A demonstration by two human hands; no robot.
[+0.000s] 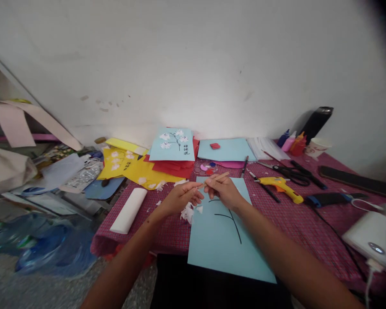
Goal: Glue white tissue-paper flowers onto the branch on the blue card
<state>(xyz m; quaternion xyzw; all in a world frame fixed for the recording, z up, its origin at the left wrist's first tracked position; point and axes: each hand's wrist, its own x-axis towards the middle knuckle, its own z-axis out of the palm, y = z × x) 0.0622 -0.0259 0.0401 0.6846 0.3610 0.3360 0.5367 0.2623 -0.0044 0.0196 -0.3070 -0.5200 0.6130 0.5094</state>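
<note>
My right hand [221,191] is closed around a thin tan wooden stick [225,175] above a light blue sheet of paper [218,244]. My left hand [185,196] is pinched beside the stick's left end, and what sits between its fingertips is too small to make out. Black branch-like lines [234,225] are drawn on the sheet. Torn white paper scraps [187,213] lie under and beside my left hand. To its left is a white paper roll [128,211].
A blue card with white blossoms [172,143] lies on red sheets at the back, beside yellow paper [141,171]. Rightward are a yellow glue gun [281,185], black scissors [292,175], paint bottles [297,143], a black flask [318,122] and a white device [369,238] with cables.
</note>
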